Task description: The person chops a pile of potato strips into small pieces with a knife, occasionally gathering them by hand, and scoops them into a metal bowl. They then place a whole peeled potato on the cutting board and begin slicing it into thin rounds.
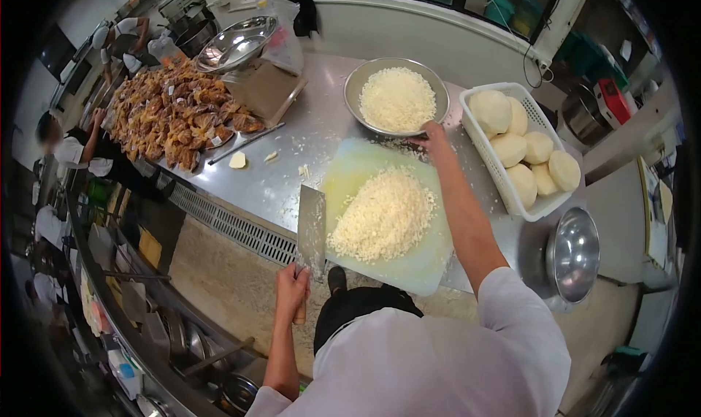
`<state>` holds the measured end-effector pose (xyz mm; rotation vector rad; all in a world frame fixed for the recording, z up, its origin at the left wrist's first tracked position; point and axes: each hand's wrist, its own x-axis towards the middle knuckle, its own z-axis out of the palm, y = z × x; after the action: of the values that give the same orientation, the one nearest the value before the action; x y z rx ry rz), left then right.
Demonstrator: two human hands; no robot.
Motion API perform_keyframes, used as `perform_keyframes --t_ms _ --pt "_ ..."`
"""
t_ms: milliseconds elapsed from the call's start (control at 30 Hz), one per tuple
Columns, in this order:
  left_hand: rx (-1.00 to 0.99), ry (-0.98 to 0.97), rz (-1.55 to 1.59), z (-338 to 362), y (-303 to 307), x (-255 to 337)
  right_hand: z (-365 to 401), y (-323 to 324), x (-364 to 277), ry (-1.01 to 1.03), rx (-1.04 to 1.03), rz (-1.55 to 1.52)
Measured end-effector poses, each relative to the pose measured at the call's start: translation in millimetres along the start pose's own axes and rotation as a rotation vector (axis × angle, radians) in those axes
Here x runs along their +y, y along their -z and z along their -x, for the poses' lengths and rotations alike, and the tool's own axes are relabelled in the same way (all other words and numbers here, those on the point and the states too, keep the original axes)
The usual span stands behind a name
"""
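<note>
My left hand (292,291) is closed around the wooden handle of a cleaver (312,220), whose broad blade points away from me beside the cutting board's left edge. With my arm stretched forward, my right hand (434,141) grips the near right rim of a metal bowl (353,109). Finely chopped pale vegetable (398,99) fills that bowl. Between my arms lies a pale green cutting board (418,272) bearing a large heap of the same chopped vegetable (385,212). The fingers on the bowl are partly hidden.
To the right, a white plastic basket (488,170) holds several large peeled round vegetables (509,151). An upright steel bowl (573,255) stands nearby. Brown bagged food (171,110) is piled on the steel table (255,190) at left, near a thin rod (246,144). Other people work far left.
</note>
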<state>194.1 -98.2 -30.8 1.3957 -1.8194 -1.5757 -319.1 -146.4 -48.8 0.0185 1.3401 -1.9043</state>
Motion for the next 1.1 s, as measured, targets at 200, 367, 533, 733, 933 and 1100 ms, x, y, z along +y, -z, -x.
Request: perform_keyframes --t_ms 200,367,533,733,933,1100 --pt "-0.030 0.128 0.208 2.3 7.4 -18.8 29.3 43.9 2.2 0.214 0.145 0.104" --pt "-0.068 0.158 0.341 3.0 -6.8 -30.4 116.5 86.7 84.0 0.650 -0.008 0.934" --pt "-0.163 0.143 0.414 -2.5 -76.8 -19.2 207.0 35.5 109.4 1.046 -0.142 1.049" --pt "-0.239 0.118 0.406 -32.5 -131.0 18.0 207.7 11.8 124.2 1.013 0.029 1.081" --pt "-0.272 0.215 0.448 -17.1 -110.4 68.3 217.4 -9.7 113.4 0.760 -0.034 0.601" --pt "-0.264 0.089 0.491 -16.2 -93.3 128.5 213.0 -49.1 73.3 0.730 -0.074 0.320"
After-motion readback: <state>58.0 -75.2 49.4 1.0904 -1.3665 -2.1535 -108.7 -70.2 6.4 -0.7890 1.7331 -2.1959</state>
